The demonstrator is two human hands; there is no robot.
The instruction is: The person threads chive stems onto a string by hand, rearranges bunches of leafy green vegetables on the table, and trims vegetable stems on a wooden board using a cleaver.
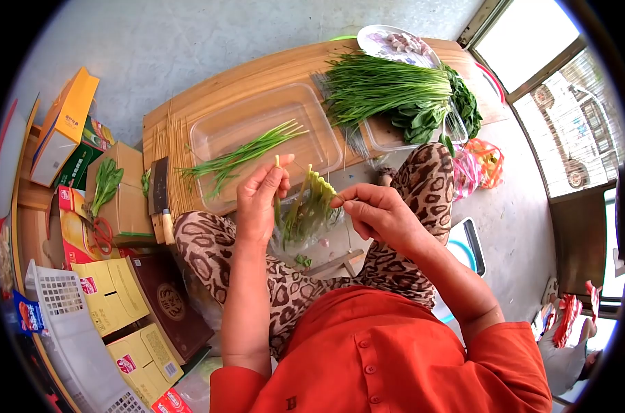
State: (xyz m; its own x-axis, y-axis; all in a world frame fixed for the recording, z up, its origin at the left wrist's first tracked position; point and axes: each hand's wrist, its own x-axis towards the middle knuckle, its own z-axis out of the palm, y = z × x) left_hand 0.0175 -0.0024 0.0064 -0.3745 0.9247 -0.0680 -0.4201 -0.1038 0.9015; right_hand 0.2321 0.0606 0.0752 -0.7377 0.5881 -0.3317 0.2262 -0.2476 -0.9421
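Clear tray: on the wooden table, loose green stalks lying in it.
Stem bundle: on the person's side of the tray, between the left hand and the right hand; pale ends up in a slanting row, darker greens below.
Left hand: at the tray's near edge, just left of the bundle, thumb and fingers pinched together on a single green stem, its pale tip poking above them.
Right hand: off the tray's near right corner, thumb and forefinger drawn in at the bundle's right end; whether they close on it, I cannot tell.
Long green bunch: right of the tray, beside leafy greens.
Knife: left of the tray, handle toward the person, next to thin sticks.
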